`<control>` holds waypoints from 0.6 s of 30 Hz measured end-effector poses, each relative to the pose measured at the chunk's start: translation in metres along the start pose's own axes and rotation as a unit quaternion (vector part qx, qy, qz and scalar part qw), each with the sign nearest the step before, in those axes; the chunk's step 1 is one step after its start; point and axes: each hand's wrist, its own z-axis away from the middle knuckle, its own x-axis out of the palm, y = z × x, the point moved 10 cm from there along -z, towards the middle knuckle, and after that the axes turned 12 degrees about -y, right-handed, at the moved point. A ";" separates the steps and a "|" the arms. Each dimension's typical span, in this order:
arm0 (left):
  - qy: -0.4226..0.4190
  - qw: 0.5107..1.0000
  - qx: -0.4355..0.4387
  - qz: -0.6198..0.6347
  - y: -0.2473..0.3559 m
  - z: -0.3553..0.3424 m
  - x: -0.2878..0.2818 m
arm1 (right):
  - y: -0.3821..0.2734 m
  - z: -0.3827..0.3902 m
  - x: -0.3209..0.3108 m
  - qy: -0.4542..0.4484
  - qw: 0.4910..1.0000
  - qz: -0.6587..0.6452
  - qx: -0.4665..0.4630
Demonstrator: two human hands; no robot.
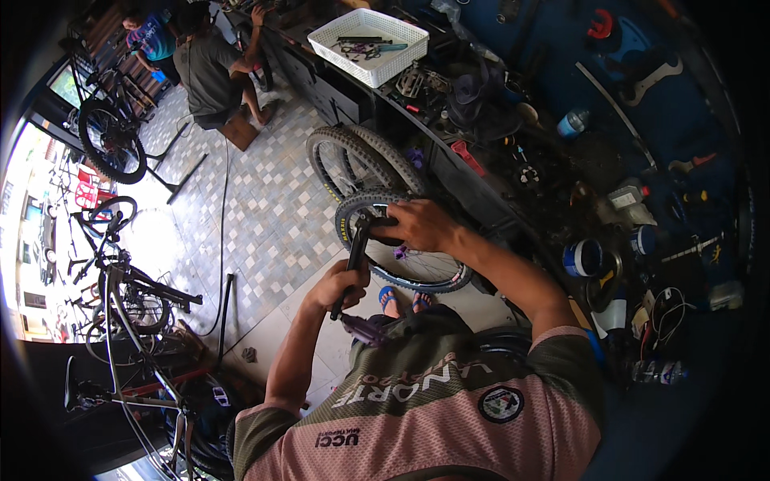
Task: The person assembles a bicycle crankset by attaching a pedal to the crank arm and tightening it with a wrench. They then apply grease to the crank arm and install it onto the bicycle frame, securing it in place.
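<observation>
- the right hand (419, 225) is over the upper end of the black bar (358, 250); what its fingers hold, i cannot tell.
- the tiled floor (257, 232) spreads to the left, the table (433, 139) edge runs beyond the wheel (343, 231).
- the left hand (343, 286), forearm raised, has fingers wrapped around the bar.

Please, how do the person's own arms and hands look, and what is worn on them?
The left hand and right hand wear no gloves, and both forearms are bare. The short sleeves are dark olive; the right one ends in a pink edge.
</observation>
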 end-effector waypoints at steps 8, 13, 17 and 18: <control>-0.116 0.942 0.153 0.274 0.031 0.001 -0.012 | 0.112 0.041 -0.005 -0.019 0.980 0.027 0.197; -0.105 0.969 0.071 0.212 0.018 -0.044 -0.011 | 0.205 0.068 -0.049 -0.018 0.897 0.168 0.409; -0.071 0.979 0.023 0.189 -0.023 -0.081 0.003 | 0.210 0.127 -0.030 -0.099 0.859 0.088 0.494; -0.049 0.982 0.009 0.182 -0.030 -0.086 0.006 | 0.202 0.147 -0.031 -0.088 0.852 0.045 0.514</control>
